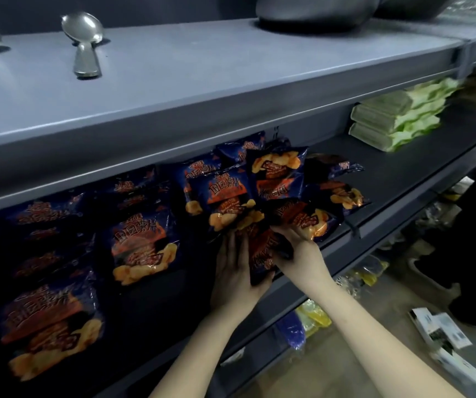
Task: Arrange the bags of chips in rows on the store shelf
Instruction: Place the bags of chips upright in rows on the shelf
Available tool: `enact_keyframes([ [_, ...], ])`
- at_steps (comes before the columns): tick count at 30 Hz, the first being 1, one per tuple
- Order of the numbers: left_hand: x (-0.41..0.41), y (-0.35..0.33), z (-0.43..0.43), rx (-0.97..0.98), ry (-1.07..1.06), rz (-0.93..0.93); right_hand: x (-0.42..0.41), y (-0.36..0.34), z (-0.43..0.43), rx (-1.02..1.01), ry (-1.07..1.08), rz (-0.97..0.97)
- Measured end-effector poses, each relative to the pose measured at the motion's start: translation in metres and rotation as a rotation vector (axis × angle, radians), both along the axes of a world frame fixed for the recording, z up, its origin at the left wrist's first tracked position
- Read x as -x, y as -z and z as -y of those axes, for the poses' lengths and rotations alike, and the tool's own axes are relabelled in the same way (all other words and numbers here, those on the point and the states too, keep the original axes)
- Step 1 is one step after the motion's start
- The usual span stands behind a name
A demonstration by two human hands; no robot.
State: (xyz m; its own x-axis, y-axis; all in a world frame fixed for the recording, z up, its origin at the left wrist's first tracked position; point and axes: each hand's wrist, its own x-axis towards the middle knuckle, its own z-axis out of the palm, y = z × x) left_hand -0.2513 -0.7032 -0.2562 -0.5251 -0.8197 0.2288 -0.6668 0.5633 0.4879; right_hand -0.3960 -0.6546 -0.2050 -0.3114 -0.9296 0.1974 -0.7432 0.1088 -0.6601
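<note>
I see the upper board (231,81) overhanging the dark store shelf (403,179); flat rows of chip bags (145,245) fill the shelf's left part; a loose heap of bags (274,179) overlaps mid-shelf; green packets (394,122) are stacked far right; at the front edge a single bag (262,254) sits between both hands; the left hand (235,277) cups its side, thumb wrapped beneath; the right hand (297,248) curls its fingers over the bag's top.
</note>
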Motion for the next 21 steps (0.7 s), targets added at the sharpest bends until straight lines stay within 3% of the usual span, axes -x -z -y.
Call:
enact_keyframes([
  [3,0.001,0.001,0.0,0.066,-0.013,0.041,0.001,0.004,0.0,0.004,-0.018,0.01],
  [21,0.0,-0.002,-0.004,0.05,-0.037,0.076,-0.003,0.018,0.002,0.149,0.062,0.023],
])
